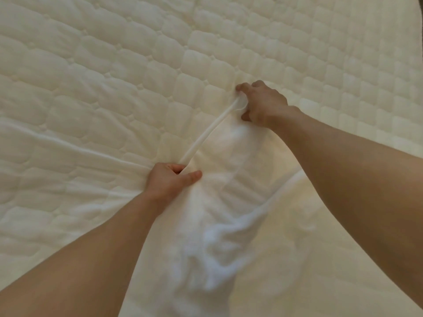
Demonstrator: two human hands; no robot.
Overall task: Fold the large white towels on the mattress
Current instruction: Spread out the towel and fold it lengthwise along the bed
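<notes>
A large white towel (219, 202) lies spread and rumpled over the quilted cream mattress (114, 65). Its hemmed edge runs taut between my two hands. My left hand (170, 180) grips that edge near the middle of the view, fingers curled round the hem. My right hand (261, 102) holds the same edge farther away and to the right, the cloth bunched in its fingers. Below my hands the towel gathers into loose folds toward me. Part of it stretches off to the left across the mattress.
The mattress fills nearly the whole view, with bare quilted surface beyond and to both sides of my hands. A dark strip (418, 30) shows past the mattress edge at the far right.
</notes>
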